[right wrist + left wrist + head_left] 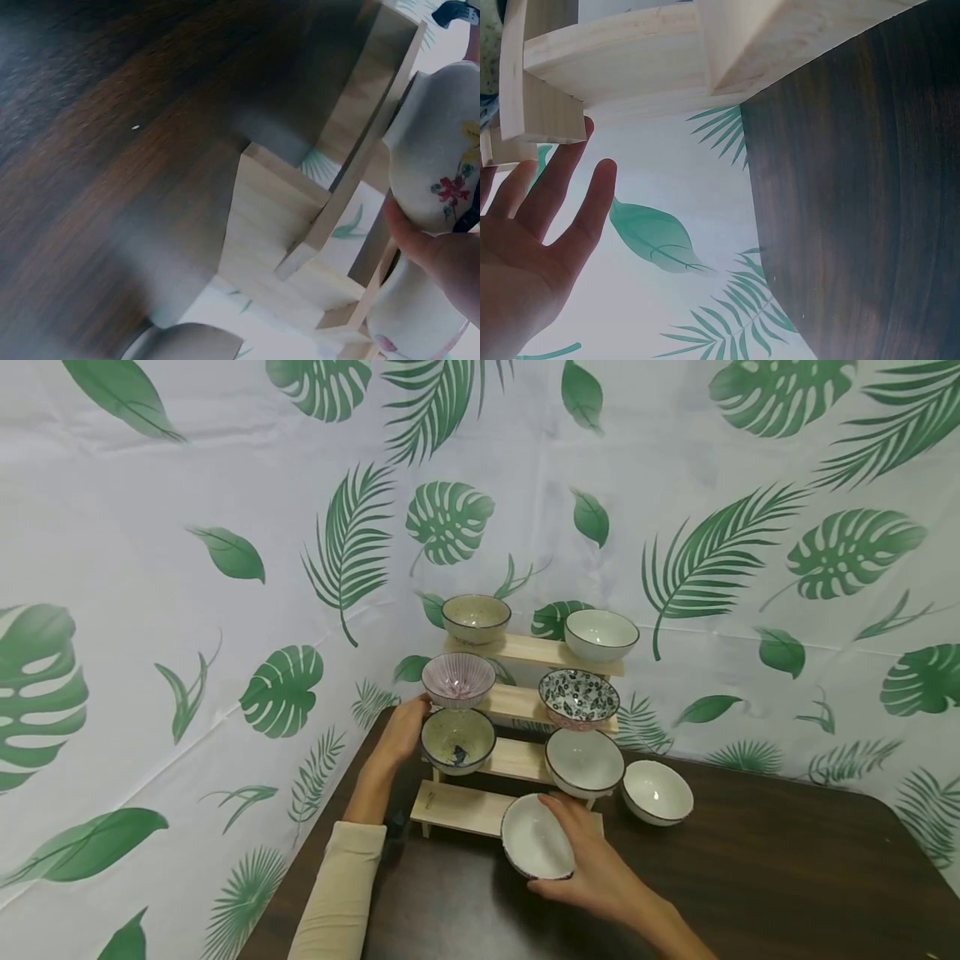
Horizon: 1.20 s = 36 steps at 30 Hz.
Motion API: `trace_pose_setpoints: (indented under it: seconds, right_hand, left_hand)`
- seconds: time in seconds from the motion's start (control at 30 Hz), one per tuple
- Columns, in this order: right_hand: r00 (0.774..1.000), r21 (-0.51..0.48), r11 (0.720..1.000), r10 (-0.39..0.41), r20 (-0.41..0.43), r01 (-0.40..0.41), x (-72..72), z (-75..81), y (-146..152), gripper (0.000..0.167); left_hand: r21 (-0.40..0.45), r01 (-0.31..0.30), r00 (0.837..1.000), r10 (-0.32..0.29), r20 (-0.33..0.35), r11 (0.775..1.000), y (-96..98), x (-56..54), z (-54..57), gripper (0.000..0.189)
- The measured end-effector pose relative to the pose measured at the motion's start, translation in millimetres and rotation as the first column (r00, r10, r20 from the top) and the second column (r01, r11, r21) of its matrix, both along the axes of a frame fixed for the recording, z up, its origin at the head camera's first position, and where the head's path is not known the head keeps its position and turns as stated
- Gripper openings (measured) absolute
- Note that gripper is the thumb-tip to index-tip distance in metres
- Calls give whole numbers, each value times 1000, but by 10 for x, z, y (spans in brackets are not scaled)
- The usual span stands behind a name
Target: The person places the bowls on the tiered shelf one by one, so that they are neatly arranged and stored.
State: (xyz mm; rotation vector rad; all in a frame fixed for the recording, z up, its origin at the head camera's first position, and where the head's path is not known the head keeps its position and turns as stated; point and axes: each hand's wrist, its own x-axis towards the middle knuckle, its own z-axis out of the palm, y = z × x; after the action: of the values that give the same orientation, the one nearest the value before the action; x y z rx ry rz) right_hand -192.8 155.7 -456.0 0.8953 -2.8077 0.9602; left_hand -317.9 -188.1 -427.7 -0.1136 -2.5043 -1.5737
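Note:
My right hand (588,860) grips a white bowl (534,839) by its side, tilted, at the front of the lowest tier of a wooden step rack (461,810). In the right wrist view, flowers show on that bowl's outer wall (439,165), with the thumb along it. My left hand (401,735) is at the rack's left side, near a purple-striped bowl (457,680) and a speckled olive bowl (458,742). Its fingers extend and spread beside a wooden end piece (551,109) in the left wrist view.
Higher tiers carry a beige bowl (476,618), a pale bowl (601,635), a black-patterned bowl (579,698) and a white dark-rimmed bowl (584,762). Another white bowl (657,792) stands on the dark table (787,852) right of the rack. Leaf-printed cloth (525,510) hangs behind.

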Motion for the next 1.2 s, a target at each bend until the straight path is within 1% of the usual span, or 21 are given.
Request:
trace_pose_setpoints:
  seconds: [0.13,0.3,0.43,0.67,0.93,1.07,1.2]
  right_hand:
    - [1000,5,1000,-1,2,1,-18,-15,-36,110]
    - [999,-2,1000,-14,30,14,-33,-5,-60,110]
    - [999,6,1000,-11,46,11,-48,3,-88,110]
    - [999,26,1000,-1,35,0,-71,-14,-133,110]
    - [998,27,999,37,46,-38,-133,-12,-203,108]
    - [998,29,999,41,44,-43,-156,-30,-221,107]
    - [998,40,998,40,38,-41,-182,-37,-254,107]
  left_hand:
    - [11,6,1000,-6,22,1000,3,10,-1,53]
    - [26,6,1000,-6,6,1000,11,16,36,51]
    - [29,-9,1000,10,-2,1000,6,10,57,50]
    - [10,-13,1000,13,-3,1000,19,-10,20,49]
    - [11,1,1000,-1,-23,1000,10,8,-5,50]
    - [-2,-1,999,1,-32,1000,8,-8,-31,49]
    - [7,-2,1000,2,-31,1000,13,-16,-25,50]
